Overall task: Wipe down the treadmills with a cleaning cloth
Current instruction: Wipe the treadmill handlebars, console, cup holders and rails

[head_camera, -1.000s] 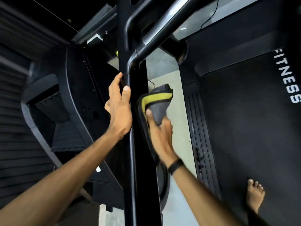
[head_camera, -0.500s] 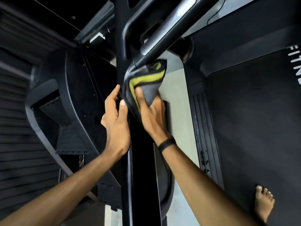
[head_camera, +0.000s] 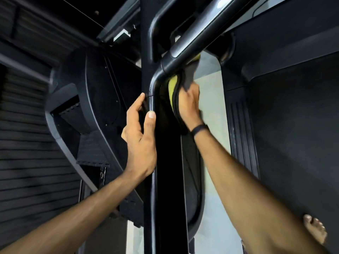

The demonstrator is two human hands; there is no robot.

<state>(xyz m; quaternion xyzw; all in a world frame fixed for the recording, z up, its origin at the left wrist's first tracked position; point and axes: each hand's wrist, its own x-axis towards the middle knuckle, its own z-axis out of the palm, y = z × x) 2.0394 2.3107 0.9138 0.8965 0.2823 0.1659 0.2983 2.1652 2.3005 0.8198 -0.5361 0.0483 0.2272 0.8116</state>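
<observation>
- Half hidden under the bend of the handrail (head_camera: 192, 39): the cleaning cloth (head_camera: 180, 94), grey with a yellow-green band and dark stitched edge, top end tucked behind the glossy tube and blurred.
- Pressed against the right side of the black upright post (head_camera: 167, 162), just below where the rail curves up and away.
- Gripped by the right hand (head_camera: 189, 105) — fingers curled into the fabric, fingertips themselves buried in cloth and impossible to count; thin black band on the wrist.
- Left hand (head_camera: 140, 138) on the post's opposite side, fingers loosely wrapped around its edge, thumb lying flat along the smooth front tube, index tip reaching a seam line; remaining fingers out of sight behind the post.
- Treadmill deck (head_camera: 293, 143) at right, matte black belt, ribbed side rail (head_camera: 242, 136) beside it, far edge cut off by the frame.
- Bare foot (head_camera: 315, 230) on the belt at lower right, heel cut off.
- Another dark machine (head_camera: 95, 99) at left — rounded moulded housing, ridged steps, details smeared by motion.
- Pale floor (head_camera: 214, 180) visible between post and deck.
- Slatted dark surface (head_camera: 27, 162) at far left, blurred.
</observation>
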